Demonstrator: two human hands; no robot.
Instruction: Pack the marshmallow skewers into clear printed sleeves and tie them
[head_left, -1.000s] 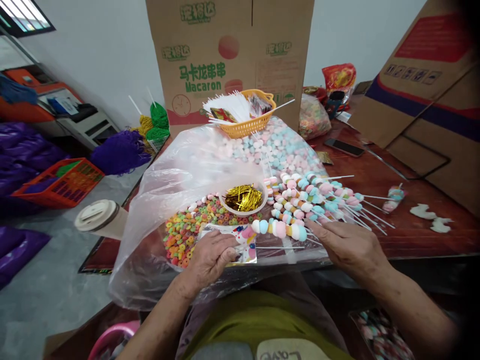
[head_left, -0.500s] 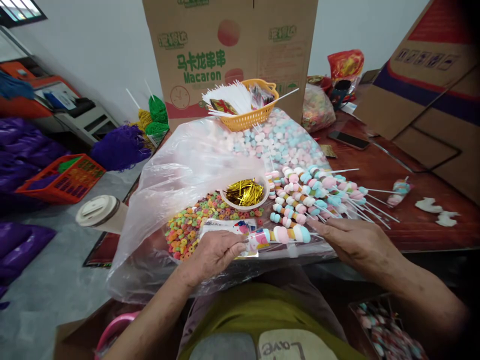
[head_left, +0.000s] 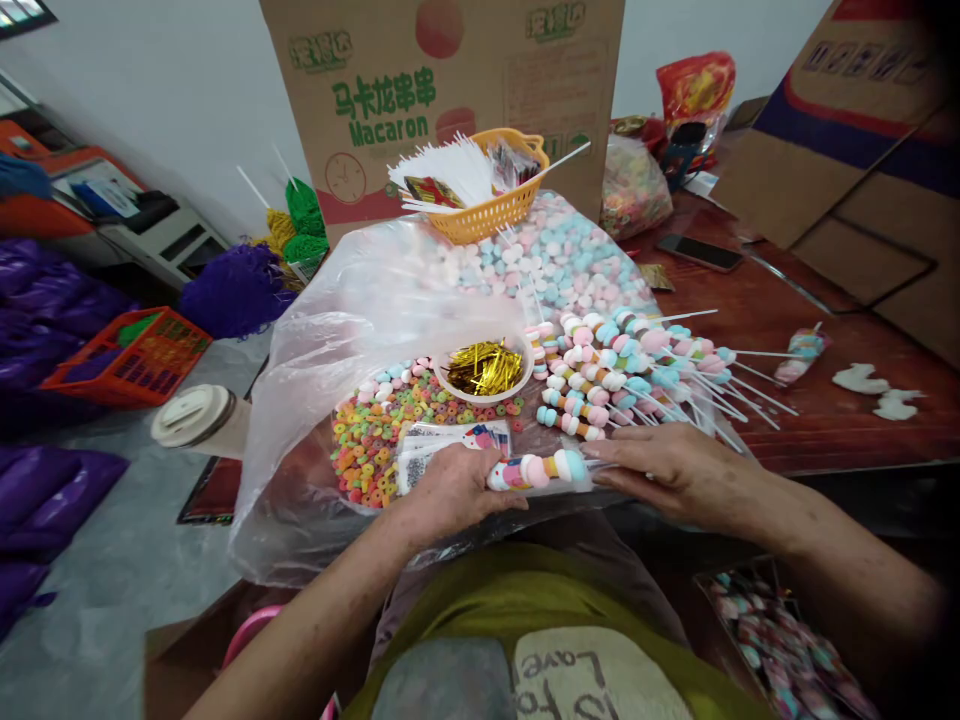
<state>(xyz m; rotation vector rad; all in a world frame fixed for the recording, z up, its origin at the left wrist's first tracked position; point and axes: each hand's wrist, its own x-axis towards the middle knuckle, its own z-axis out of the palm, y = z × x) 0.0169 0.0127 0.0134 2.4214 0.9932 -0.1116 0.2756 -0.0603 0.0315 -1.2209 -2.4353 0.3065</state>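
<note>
Between my hands lies a marshmallow skewer (head_left: 540, 470) in pink, white, blue and yellow, level and close to the table edge. My left hand (head_left: 454, 488) is closed round its left end, where a printed clear wrapper covers the marshmallows. At the other end, the fingers of my right hand (head_left: 679, 468) close on the stick and the wrapper's edge. Just beyond my left hand is a stack of printed wrappers (head_left: 427, 450). Several unwrapped marshmallow skewers (head_left: 592, 380) are piled behind my right hand.
Loose ring candies (head_left: 367, 435) lie on the plastic sheet (head_left: 292, 400). A white bowl (head_left: 531, 365) holds gold ties. Behind it are loose marshmallows (head_left: 570, 260) and a yellow basket (head_left: 487, 215) of sticks. A lidded cup (head_left: 191, 420) stands left; a phone (head_left: 699, 252) lies right.
The skewer and my right hand have moved left, toward my left hand. The wrapper now covers more of the marshmallows. The view has shifted slightly.
</note>
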